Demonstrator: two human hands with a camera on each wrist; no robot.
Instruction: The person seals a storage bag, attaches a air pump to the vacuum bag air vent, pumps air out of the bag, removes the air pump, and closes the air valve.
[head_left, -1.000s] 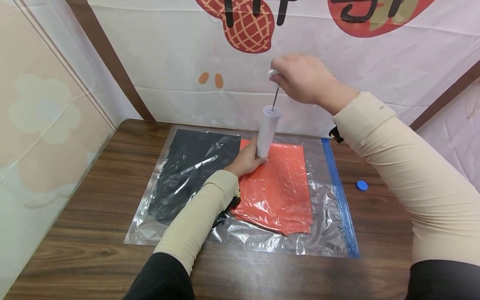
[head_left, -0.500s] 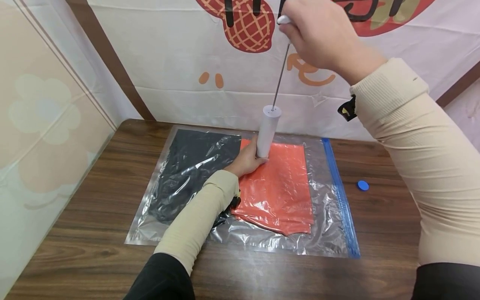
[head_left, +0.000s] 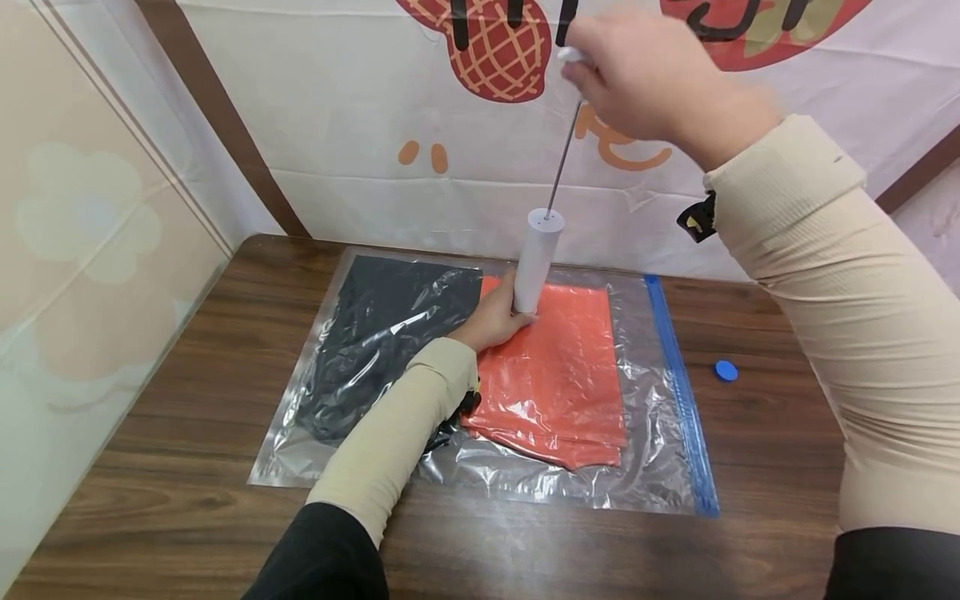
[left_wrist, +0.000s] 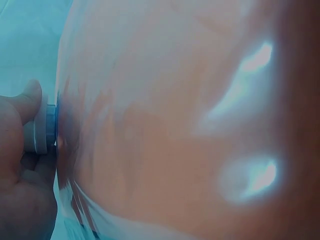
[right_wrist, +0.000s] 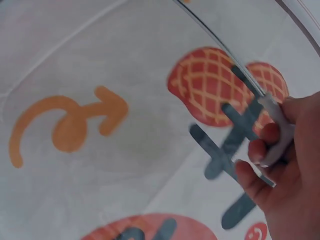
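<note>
A white hand pump [head_left: 537,262] stands on a clear vacuum storage bag [head_left: 652,433], leaning slightly to the right. My left hand [head_left: 491,321] grips the pump's base, where it meets the bag; the left wrist view shows the thumb and fingers about that base [left_wrist: 39,131]. High above, my right hand [head_left: 645,79] holds the pump's white handle [right_wrist: 280,132], and a long stretch of thin metal rod [head_left: 564,158] shows between handle and barrel. Inside the bag lie folded black cloth [head_left: 397,325] at left and folded orange cloth [head_left: 555,383] at right.
A small blue round cap [head_left: 726,371] lies on the wooden table [head_left: 765,467], right of the bag's blue zip edge [head_left: 678,392]. Behind the table hangs a printed white fabric backdrop [head_left: 337,117]. Another pale panel [head_left: 97,250] stands along the left side.
My right hand has pulled the pump handle up, lengthening the exposed rod, then lowered it slightly. My left hand and the bag stay in place.
</note>
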